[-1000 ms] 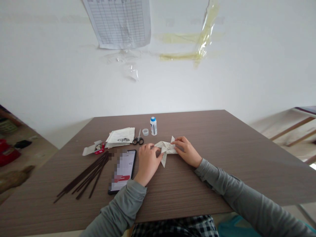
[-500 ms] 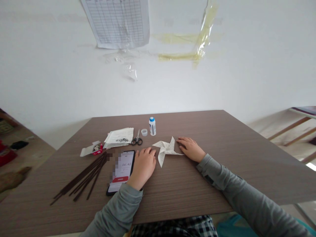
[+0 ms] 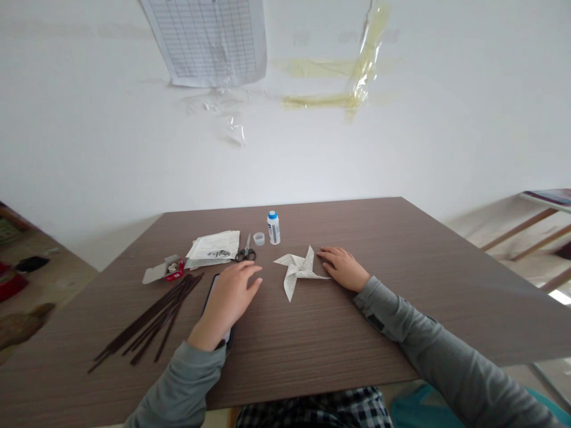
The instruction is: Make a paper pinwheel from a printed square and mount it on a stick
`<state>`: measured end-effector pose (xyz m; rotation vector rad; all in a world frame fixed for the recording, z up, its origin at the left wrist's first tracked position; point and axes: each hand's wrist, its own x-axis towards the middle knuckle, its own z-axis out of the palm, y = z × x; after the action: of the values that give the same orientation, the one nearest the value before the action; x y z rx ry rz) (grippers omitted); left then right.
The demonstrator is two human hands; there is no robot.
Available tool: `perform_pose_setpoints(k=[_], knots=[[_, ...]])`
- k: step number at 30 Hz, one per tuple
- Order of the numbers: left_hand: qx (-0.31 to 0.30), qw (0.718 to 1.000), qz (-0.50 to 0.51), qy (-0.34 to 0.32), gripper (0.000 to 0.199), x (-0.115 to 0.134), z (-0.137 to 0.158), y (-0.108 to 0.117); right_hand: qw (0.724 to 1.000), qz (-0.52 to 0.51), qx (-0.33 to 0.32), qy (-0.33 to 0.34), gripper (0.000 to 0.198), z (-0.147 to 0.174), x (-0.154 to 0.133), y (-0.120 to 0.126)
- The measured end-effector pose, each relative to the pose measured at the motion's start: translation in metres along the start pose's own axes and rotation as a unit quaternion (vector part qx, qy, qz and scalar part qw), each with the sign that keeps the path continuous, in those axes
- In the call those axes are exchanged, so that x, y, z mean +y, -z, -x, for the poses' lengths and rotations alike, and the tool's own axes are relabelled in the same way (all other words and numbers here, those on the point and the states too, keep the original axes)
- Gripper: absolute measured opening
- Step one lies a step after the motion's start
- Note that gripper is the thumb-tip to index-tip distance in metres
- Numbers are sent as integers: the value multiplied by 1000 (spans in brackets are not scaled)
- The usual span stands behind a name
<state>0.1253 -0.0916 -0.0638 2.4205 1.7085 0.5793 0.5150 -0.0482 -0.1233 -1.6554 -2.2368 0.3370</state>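
Note:
A folded paper pinwheel [image 3: 298, 270] made of printed paper lies on the brown table. Just right of it, my right hand [image 3: 343, 267] rests on the tabletop with fingers loosely stretched out, holding nothing. My left hand [image 3: 229, 297] is over the phone [image 3: 228, 339], covering most of its screen; its fingers are apart and nothing is in them. Beyond the fingertips of that hand lie black-handled scissors [image 3: 246, 251]. A white glue bottle [image 3: 273, 227] with a blue cap stands behind the pinwheel, and a small clear plastic cup [image 3: 259, 239] sits beside it.
On the left are several dark brown sticks [image 3: 151, 318], a stack of printed paper sheets [image 3: 213, 248] and an open small red box [image 3: 173, 268] with pale bits inside. The table [image 3: 401, 249] meets a white wall with a taped chart [image 3: 214, 44].
My left hand has moved left, away from the pinwheel and across the phone, which it now mostly hides. The right hand and the pinwheel stay in place.

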Motion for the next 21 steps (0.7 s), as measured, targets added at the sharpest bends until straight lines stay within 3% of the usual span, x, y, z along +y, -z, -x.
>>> perform_pose_setpoints(k=[5, 10, 14, 21], knots=[[53, 995, -18, 77, 38, -68, 15, 36, 1000, 4, 1, 0, 51, 1, -3, 2], [66, 978, -132, 147, 39, -122, 36, 50, 1000, 9, 3, 0, 51, 1, -4, 1], [30, 966, -196, 165, 40, -133, 50, 45, 1000, 12, -2, 1, 52, 1, -5, 1], [70, 962, -206, 167, 41, -127, 61, 35, 1000, 6, 1, 7, 52, 1, -4, 0]])
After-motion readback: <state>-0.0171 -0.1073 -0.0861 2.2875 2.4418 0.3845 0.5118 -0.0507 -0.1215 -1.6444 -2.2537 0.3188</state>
